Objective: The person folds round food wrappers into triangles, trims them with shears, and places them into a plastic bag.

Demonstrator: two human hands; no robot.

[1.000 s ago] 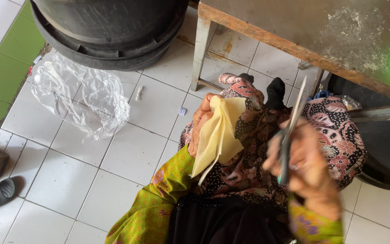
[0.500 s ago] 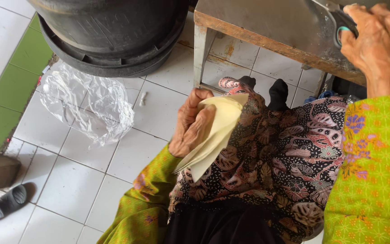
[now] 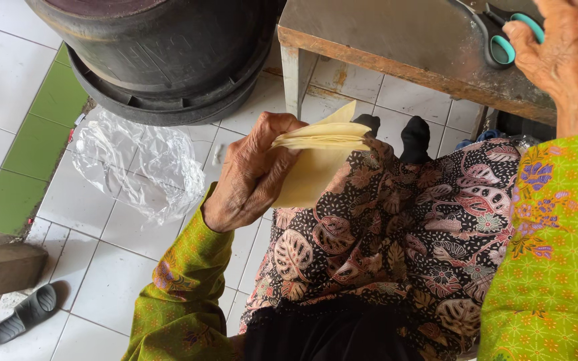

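You'll see a large black tub at the top of the frame, and a crumpled clear plastic bag on the white tiled floor just below it. Grey sandals sit at the lower left. A green tile strip runs down the left side.

The sheets pinched in my left hand are pale yellow, plain. My sleeve below that hand is lime green with small orange flower sprigs. The skirt just right of it is dark brown batik, with cream and pink leaves. The scissors under my right hand have teal and black handles. Left of my left hand the plastic bag is clear, on white floor tiles with a green strip.
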